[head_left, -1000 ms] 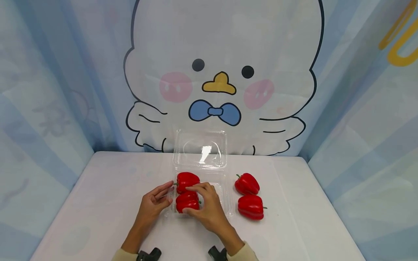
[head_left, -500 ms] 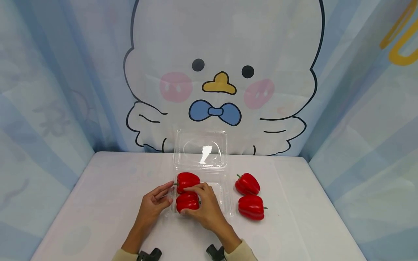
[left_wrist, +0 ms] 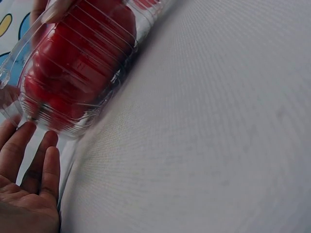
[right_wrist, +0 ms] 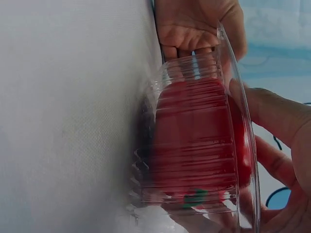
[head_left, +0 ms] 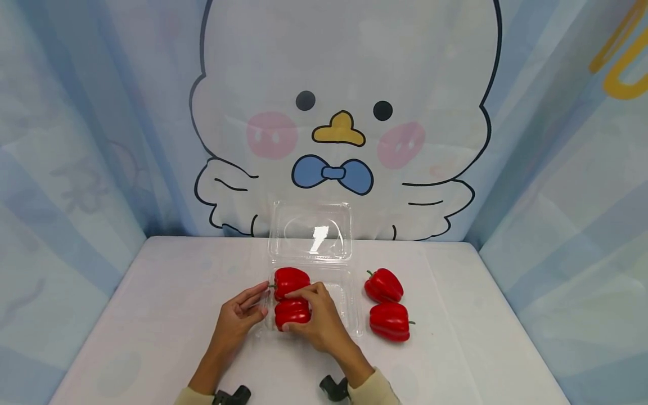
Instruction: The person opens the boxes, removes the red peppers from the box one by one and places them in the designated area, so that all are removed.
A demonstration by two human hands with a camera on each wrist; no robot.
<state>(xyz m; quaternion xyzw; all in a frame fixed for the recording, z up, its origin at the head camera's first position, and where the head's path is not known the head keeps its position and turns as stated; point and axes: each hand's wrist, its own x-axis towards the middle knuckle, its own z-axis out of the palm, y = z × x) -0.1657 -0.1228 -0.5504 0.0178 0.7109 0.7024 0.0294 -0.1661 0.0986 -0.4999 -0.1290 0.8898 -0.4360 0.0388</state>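
Observation:
Two red bell peppers lie in the left half of a clear plastic clamshell box (head_left: 356, 315). My right hand (head_left: 324, 320) holds the near bell pepper (head_left: 292, 316) between thumb and fingers, reaching over it from the right. In the right wrist view this pepper (right_wrist: 194, 131) shows through the ribbed wall, low in the box. The far bell pepper (head_left: 291, 279) lies just behind it, stem to the left. My left hand (head_left: 239, 313) is at the box's left side, fingers loosely extended; in the left wrist view its fingertips (left_wrist: 28, 127) are right at the box's wall.
The box's clear lid (head_left: 311, 230) stands raised at the back, against the printed curtain. Two more red bell peppers, a farther one (head_left: 383, 286) and a nearer one (head_left: 389, 322), lie on the white tabletop (head_left: 445, 360) right of the box.
The near bell pepper has shifted slightly to the right under my right hand, and its stem is now hidden behind the fingers. The left hand has stayed in place.

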